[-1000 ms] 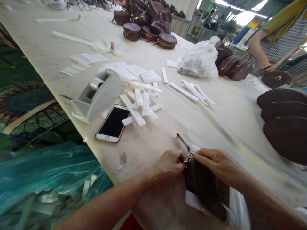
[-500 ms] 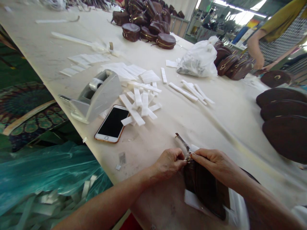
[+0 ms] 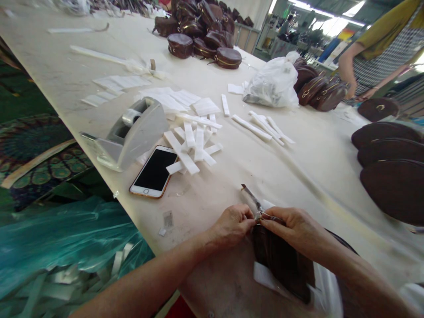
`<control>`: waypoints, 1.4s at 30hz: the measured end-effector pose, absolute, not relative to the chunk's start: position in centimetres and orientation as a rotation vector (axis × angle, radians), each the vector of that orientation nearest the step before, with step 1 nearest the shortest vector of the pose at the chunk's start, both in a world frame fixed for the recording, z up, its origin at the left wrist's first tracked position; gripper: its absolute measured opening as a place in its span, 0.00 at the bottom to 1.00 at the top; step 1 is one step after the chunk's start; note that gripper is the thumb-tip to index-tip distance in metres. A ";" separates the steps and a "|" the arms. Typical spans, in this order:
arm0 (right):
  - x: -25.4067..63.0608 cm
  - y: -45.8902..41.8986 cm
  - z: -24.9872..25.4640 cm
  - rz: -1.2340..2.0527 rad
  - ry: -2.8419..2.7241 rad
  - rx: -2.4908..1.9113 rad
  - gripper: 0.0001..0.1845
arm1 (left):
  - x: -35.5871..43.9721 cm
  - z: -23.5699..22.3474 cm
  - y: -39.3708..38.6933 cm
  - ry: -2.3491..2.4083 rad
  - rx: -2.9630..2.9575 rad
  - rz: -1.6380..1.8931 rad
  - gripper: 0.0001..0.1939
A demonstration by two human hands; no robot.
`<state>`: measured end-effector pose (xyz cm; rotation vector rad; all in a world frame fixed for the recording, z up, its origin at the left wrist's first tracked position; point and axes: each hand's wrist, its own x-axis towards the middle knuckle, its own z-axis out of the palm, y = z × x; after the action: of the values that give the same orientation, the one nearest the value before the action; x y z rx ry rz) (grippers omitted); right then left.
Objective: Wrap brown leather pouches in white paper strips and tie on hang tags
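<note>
A dark brown leather bag [image 3: 281, 260] lies at the near edge of the table under both my hands. My left hand [image 3: 233, 225] and my right hand [image 3: 294, 229] meet fingertip to fingertip at the bag's top corner, both pinched on its small gold zipper pull [image 3: 258, 216]. A thin brown strap end [image 3: 250, 196] sticks up from that corner toward the table's middle. A white paper piece [image 3: 265, 276] lies under the bag's near side.
A phone [image 3: 154, 171] and a grey tape dispenser [image 3: 134, 130] sit left of a heap of white strips [image 3: 194, 143]. Brown bags are piled at the back [image 3: 202, 35] and right [image 3: 391, 176]. A white plastic bag [image 3: 273, 84] lies mid-table. Another person [image 3: 377, 53] stands far right.
My right hand's fingers have slid slightly left along the bag's top edge to meet the left hand. The view has shifted a little; nothing else moved.
</note>
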<state>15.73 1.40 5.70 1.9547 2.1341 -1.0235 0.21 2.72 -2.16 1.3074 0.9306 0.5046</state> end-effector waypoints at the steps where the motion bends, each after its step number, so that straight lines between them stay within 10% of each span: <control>1: 15.6 1.3 5.7 -0.986 2.137 1.936 0.17 | 0.2 -2.2 2.7 0.930 1.301 0.500 0.05; 14: 12.5 2.1 5.6 -0.523 2.078 1.764 0.11 | 0.2 -2.2 2.9 0.960 1.328 0.470 0.07; 26: 14.7 2.2 6.0 -1.351 1.793 2.128 0.14 | -0.2 -2.2 1.9 0.993 1.523 0.722 0.14; 42: 14.8 1.6 6.7 -1.207 1.989 2.101 0.10 | -0.2 -2.1 2.6 0.975 1.353 0.878 0.09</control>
<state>14.76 1.59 6.72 2.1014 1.9892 -1.2065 -0.24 2.56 -2.12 1.3533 0.9746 0.8776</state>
